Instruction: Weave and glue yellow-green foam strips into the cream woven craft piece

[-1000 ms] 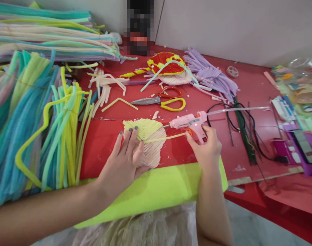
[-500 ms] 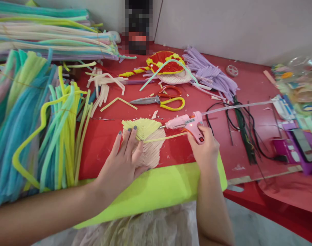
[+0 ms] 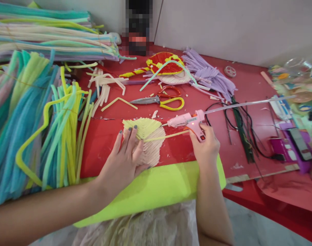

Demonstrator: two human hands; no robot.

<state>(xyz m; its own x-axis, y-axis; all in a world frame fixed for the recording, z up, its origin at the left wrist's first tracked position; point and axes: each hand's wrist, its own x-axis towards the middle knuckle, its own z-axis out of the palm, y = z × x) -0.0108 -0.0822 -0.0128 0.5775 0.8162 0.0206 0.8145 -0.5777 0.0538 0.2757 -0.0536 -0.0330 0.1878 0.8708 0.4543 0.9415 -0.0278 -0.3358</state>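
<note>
A smooth red desk [image 3: 250, 82] fills much of the view. Long, fuzzy stems [image 3: 25, 123] in blue, mint, yellow and pale pink crowd its left side in thick, soft bundles. A flat, matte lime-green panel [image 3: 158, 191] with a rounded corner lies along the near edge. Farther back spreads a sheaf of lavender strips [image 3: 212, 73], velvety and loosely fanned.

The person's left hand [image 3: 126, 153] lies flat, fingers outstretched and gripping nothing, across the left part of a ribbed, rounded leaf-like piece at the middle of the near side of the desk. This ribbed piece [image 3: 153, 148] is pale pinkish cream below; yellow-green rows meet in V shapes on its upper part. The right hand [image 3: 206, 145], to the right, has its fingers wrapped around the handle of a pink plastic glue gun [image 3: 183, 120]. Its metal nozzle reaches the piece's right edge; whether it touches cannot be told. A translucent rod juts from its back.

Behind are a red oval ornament [image 3: 166, 61] edged in knobbly yellow, and metal scissors [image 3: 145, 100] with one red and one yellow loop. A thin yellow strip [image 3: 173, 135] runs from the piece towards the right hand; whether fingers pinch it is unclear.
</note>
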